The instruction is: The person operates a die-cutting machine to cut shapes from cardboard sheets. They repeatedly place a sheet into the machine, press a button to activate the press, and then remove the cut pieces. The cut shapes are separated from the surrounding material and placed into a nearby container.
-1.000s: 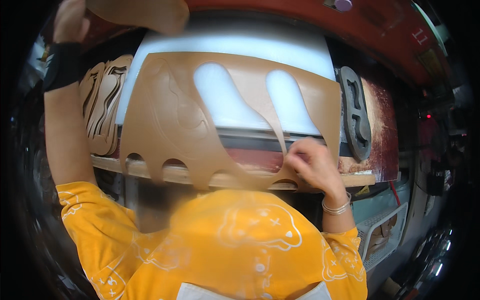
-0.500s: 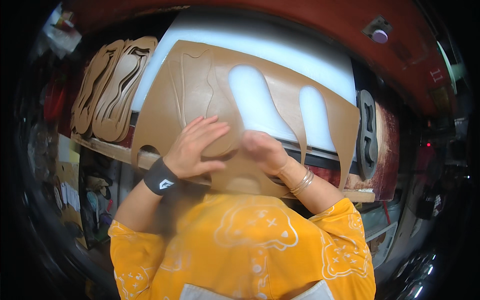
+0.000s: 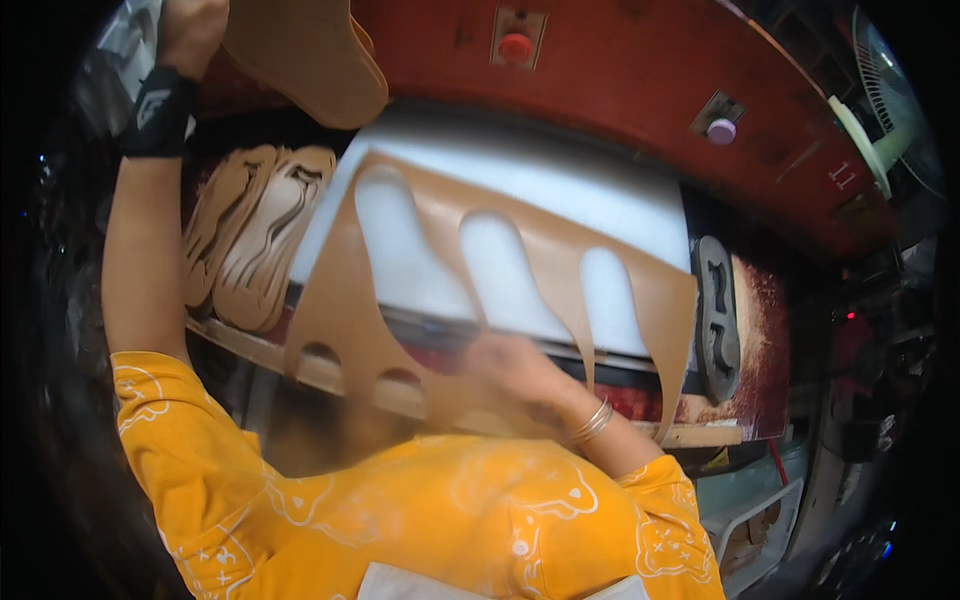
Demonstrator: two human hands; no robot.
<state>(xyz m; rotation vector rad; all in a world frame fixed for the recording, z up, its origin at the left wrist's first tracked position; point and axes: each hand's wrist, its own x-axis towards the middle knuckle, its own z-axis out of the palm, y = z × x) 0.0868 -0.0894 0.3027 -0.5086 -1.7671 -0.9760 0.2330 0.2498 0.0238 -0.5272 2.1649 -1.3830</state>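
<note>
My left hand (image 3: 192, 35) is raised at the upper left, partly cut off by the picture's edge. It grips brown sole-shaped pieces (image 3: 310, 65), at least two layers, which hang over the back of the table. A brown sheet (image 3: 325, 285) with large sole-shaped holes lies across a white board (image 3: 560, 190). Over the sheet's near part, beside the narrow strips between the holes, is my right hand (image 3: 515, 370). Its fingers are blurred, so whether they hold the sheet cannot be made out.
Stacked brown sole-shaped pieces (image 3: 265, 240) lie left of the board. A dark grey sole-shaped block (image 3: 716, 320) stands on the right. Behind rises a red machine front (image 3: 620, 80) with a red button (image 3: 515, 48) and a purple knob (image 3: 721, 131). A fan (image 3: 890, 90) is at far right.
My left hand has gone from the sheet to the upper left with the sole-shaped pieces, leaving a third large hole. My right hand stays near the sheet's front. The view has shifted.
</note>
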